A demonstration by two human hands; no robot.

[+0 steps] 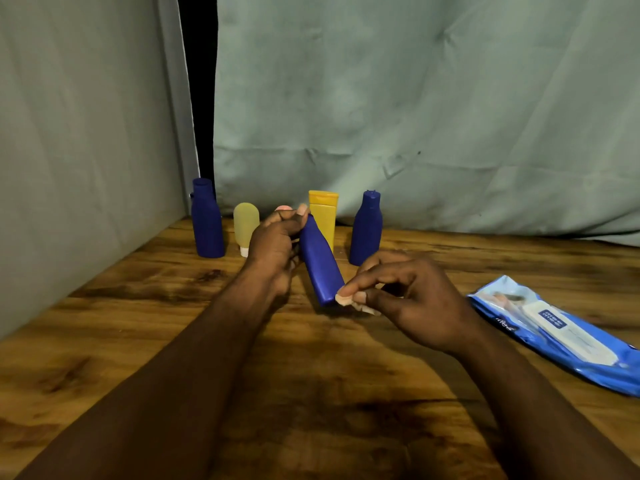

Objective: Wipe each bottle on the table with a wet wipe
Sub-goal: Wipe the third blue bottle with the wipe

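Note:
My left hand point(277, 247) grips the upper end of a tilted blue bottle point(320, 265) above the wooden table point(311, 393). My right hand point(405, 299) pinches a small white wet wipe point(360, 304) against the bottle's lower end. Along the back stand a tall blue bottle point(207, 220), a pale yellow tube point(245, 226) on its white cap, a yellow bottle point(323, 216) and another blue bottle point(366, 228). A pink object point(283, 208) peeks out behind my left hand.
A blue pack of wet wipes point(561, 334) lies on the table at the right. A grey-green cloth point(415, 116) hangs behind the bottles and along the left side, with a dark gap point(199, 81) between the sheets.

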